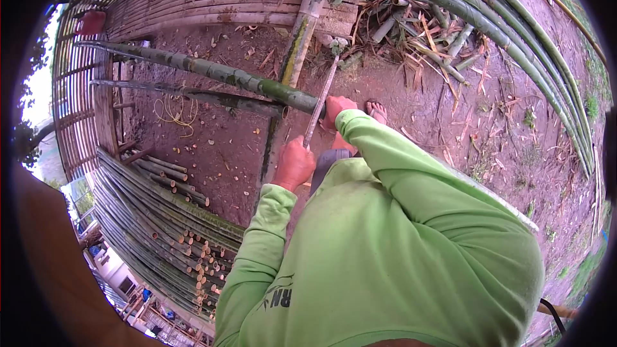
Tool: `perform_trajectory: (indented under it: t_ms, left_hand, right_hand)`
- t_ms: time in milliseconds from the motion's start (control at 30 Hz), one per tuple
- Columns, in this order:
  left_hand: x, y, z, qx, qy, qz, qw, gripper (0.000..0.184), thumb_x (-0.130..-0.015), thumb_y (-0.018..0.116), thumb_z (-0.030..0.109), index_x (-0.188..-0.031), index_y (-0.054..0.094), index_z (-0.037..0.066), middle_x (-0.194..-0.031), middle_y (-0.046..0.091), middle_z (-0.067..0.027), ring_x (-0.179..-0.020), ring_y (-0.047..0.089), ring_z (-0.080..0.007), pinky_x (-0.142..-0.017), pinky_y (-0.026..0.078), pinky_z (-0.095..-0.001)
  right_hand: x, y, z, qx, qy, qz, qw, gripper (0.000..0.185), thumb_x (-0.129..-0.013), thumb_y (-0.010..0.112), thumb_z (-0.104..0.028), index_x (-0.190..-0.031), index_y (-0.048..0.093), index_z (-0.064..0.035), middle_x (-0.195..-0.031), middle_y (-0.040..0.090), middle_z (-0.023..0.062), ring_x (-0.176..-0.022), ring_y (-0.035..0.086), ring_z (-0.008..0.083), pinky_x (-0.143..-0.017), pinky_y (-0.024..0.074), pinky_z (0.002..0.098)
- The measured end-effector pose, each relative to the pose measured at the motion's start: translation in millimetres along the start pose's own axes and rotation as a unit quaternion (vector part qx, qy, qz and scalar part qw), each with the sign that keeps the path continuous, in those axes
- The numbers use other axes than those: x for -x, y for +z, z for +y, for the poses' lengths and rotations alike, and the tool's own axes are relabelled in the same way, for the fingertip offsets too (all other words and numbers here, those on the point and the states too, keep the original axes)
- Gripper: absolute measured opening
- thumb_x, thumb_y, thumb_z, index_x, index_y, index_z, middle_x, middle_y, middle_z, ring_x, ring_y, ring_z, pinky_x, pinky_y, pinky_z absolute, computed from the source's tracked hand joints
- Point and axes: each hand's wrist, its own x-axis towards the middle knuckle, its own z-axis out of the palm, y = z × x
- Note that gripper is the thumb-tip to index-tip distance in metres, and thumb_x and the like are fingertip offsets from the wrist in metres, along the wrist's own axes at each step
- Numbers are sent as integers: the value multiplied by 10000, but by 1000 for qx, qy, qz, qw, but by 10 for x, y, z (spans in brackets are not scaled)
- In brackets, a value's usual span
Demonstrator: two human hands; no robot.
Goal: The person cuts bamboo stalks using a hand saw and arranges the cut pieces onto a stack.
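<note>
My left hand (295,164) is closed around the near end of a long, thin, pale strip (321,103), possibly a blade; its exact kind is unclear. The strip slants up and away, crossing the cut end of a thick green bamboo pole (225,75). At that end my right hand (338,110) is closed, apparently gripping the pole, though its fingers are partly hidden. Below lies a second, darker bamboo pole (212,96), its open end near my left hand. Both poles cross an upright-looking bamboo support (302,42).
Long bent bamboo poles (508,32) arc across the upper right. Split scraps (443,42) litter the ground beside a slatted bamboo platform (193,9). A stack of cut bamboo (154,218) fills the lower left. Yellow cord (180,115) lies on the soil near a slatted fence (74,103).
</note>
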Motion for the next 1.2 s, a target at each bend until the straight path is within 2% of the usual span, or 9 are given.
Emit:
perform_trajectory:
  t_ms: [133, 333, 433, 633, 800, 867, 967, 1067, 1200]
  left_hand:
    - [379, -445, 438, -23, -20, -30, 999, 125, -787, 553, 94, -751, 536, -25, -673, 564, -272, -685, 576, -469, -597, 450, -495]
    - [1136, -737, 392, -13, -108, -35, 993, 90, -789, 558, 70, -771, 541, -17, -646, 545, -279, -673, 569, -474, -573, 443, -499]
    - [1079, -655, 414, -27, -81, -30, 996, 96, -789, 567, 70, -765, 545, -21, -658, 558, -278, -681, 584, -463, -579, 446, -506]
    - [-467, 219, 193, -27, -63, -18, 997, 127, -759, 577, 51, -849, 606, -34, -765, 619, -284, -772, 613, -466, -686, 501, -503]
    - [-216, 386, -42, 22, -60, -3, 998, 143, -764, 568, 62, -860, 586, -43, -776, 620, -301, -776, 614, -472, -709, 503, -530]
    - [-133, 459, -187, 56, -39, 6, 998, 145, -765, 566, 64, -868, 576, -38, -771, 620, -299, -758, 613, -474, -696, 502, -531]
    - [-98, 561, -247, 13, -28, 4, 1000, 129, -768, 567, 64, -846, 559, -38, -769, 621, -294, -744, 613, -473, -678, 500, -529]
    - [-43, 290, 253, -11, -37, 5, 999, 127, -768, 574, 58, -840, 548, -44, -732, 617, -283, -727, 613, -471, -665, 494, -535]
    - [798, -176, 475, -43, -100, -49, 993, 104, -747, 591, 42, -811, 539, -21, -661, 593, -278, -674, 603, -474, -648, 490, -536]
  right_hand:
    - [20, 36, -7, 2, 8, 9, 1000, 293, -666, 645, -154, -945, 697, -83, -913, 694, 173, -881, 680, 322, -811, 540, 406]
    - [26, -17, -5, 3, 5, -1, 1000, 288, -680, 634, -155, -954, 684, -78, -936, 692, 174, -903, 677, 316, -815, 535, 402]
    - [-31, 36, 29, -7, 1, -2, 1000, 304, -677, 647, -167, -960, 663, -58, -943, 683, 191, -915, 666, 347, -823, 528, 421]
    - [-162, 43, 105, -5, -3, -2, 1000, 357, -667, 687, -212, -979, 644, -46, -957, 675, 214, -931, 658, 362, -835, 520, 440]
    - [-347, 268, 204, 15, -51, -17, 998, 387, -670, 709, -264, -980, 648, -41, -965, 674, 217, -943, 654, 361, -838, 520, 444]
    - [-277, 202, 195, 13, -26, -35, 999, 417, -661, 728, -305, -975, 653, -41, -959, 673, 221, -948, 654, 356, -838, 521, 444]
    - [-288, 142, 183, 17, -28, -29, 999, 424, -680, 713, -327, -1000, 638, -59, -940, 674, 221, -936, 655, 364, -827, 522, 446]
    - [-259, 218, 204, 17, -22, -10, 1000, 394, -698, 695, -334, -982, 646, -65, -935, 676, 216, -926, 657, 370, -814, 524, 450]
    - [-208, 111, 173, -10, -41, -8, 999, 403, -699, 687, -310, -996, 634, -42, -928, 675, 220, -911, 658, 377, -811, 521, 457]
